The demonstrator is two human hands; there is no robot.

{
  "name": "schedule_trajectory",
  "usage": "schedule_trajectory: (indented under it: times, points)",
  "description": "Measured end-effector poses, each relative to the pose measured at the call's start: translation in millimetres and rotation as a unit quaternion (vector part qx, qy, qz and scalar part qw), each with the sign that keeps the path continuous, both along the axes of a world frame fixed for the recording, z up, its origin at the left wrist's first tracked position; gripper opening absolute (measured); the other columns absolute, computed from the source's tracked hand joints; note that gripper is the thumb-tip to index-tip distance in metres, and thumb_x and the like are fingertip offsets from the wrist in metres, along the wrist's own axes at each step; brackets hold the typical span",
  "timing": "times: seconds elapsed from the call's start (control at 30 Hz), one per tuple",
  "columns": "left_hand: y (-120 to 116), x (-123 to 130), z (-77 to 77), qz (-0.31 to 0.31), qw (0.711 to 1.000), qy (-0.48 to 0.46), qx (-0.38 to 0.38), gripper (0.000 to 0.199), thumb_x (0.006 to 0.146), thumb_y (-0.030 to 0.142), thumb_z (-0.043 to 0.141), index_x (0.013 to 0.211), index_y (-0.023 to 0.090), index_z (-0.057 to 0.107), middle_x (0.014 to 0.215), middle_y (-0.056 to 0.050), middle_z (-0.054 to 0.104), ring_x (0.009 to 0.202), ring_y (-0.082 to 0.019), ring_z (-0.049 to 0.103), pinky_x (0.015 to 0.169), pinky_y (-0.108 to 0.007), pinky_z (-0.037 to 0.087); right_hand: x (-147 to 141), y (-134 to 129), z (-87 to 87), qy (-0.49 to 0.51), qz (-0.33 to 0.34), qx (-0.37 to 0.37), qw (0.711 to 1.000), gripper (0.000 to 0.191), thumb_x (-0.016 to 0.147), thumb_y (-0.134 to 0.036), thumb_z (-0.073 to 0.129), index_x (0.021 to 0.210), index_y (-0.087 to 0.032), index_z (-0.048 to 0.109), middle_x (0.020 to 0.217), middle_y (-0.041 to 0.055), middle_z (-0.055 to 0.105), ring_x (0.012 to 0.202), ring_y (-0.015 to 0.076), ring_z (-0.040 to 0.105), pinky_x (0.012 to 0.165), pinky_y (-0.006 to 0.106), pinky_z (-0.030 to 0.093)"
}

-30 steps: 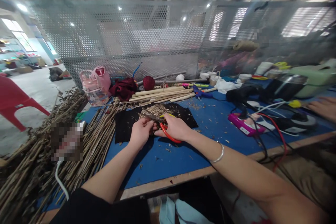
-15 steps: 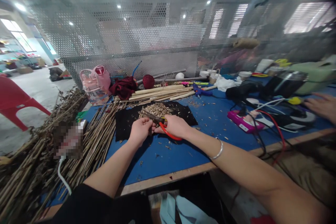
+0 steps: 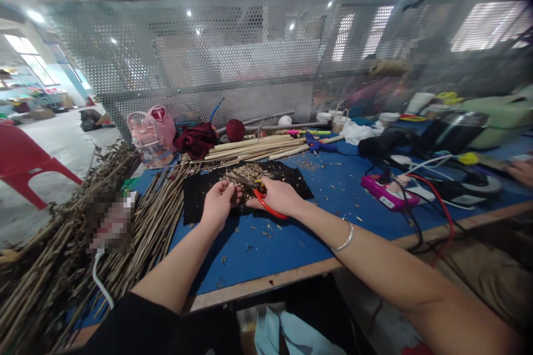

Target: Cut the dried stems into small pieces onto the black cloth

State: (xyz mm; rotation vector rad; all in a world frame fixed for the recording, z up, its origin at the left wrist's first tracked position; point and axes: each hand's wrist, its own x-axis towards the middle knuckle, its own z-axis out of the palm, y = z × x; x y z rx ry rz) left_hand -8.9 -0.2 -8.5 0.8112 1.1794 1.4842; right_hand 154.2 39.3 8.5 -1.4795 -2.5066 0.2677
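My right hand (image 3: 278,195) is closed round the red handles of a pair of scissors (image 3: 270,208), whose dark blades point left over a heap of chopped plant bits (image 3: 245,173). The heap lies on a black cloth (image 3: 195,191). Just left of the blades, my left hand (image 3: 219,203) is closed in a pinch at the cloth's front. Whatever sits between its fingertips is too small to make out. Loose chips are scattered on the blue tabletop (image 3: 250,258) in front of the cloth.
Long dry stalks (image 3: 145,222) lie to the left. Behind the cloth are peeled sticks (image 3: 250,147), a blue glue gun (image 3: 318,144) and a pink bottle (image 3: 152,136). A magenta power strip (image 3: 389,193) with cables sits right. Another person's hand (image 3: 520,170) shows at the right edge.
My left hand has drawn slightly left, away from the scissors, opening a small gap between the two hands. The other person's hand has shifted right.
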Motion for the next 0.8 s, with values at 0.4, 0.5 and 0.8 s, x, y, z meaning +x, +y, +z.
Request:
schedule_trajectory:
  times: [0.4, 0.5, 0.8]
  points:
    - [-4.6, 4.1, 3.5, -0.04, 0.999, 0.004, -0.009, 0.034, 0.056, 0.033, 0.074, 0.079, 0.011, 0.063, 0.076, -0.006, 0.067, 0.06, -0.01, 0.059, 0.059, -0.022, 0.049, 1.2, -0.7, -1.2, 0.025, 0.02, 0.004, 0.999, 0.061, 0.064, -0.072, 0.052, 0.093, -0.018, 0.049, 0.084, 0.0083, 0.063, 0.078, 0.0234, 0.061, 0.058, 0.026, 0.035]
    - [-5.0, 5.5, 3.9, -0.043, 0.999, -0.003, -0.013, 0.031, 0.057, 0.031, 0.074, 0.079, 0.011, 0.063, 0.077, -0.007, 0.067, 0.062, -0.01, 0.06, 0.06, -0.022, 0.05, 1.2, -0.4, -1.9, 0.029, 0.019, 0.012, 0.999, 0.06, 0.063, -0.071, 0.055, 0.092, -0.018, 0.05, 0.085, 0.0081, 0.063, 0.079, 0.0231, 0.061, 0.058, 0.026, 0.035]
    - [-6.0, 9.1, 1.9, -0.048, 0.999, -0.017, -0.018, 0.028, 0.059, 0.029, 0.073, 0.079, 0.011, 0.064, 0.076, -0.007, 0.068, 0.062, -0.011, 0.061, 0.06, -0.023, 0.052, 1.2, -1.4, -5.6, 0.056, 0.038, 0.038, 0.997, 0.06, 0.064, -0.071, 0.054, 0.091, -0.018, 0.049, 0.088, 0.0085, 0.061, 0.077, 0.0206, 0.059, 0.059, 0.026, 0.036]
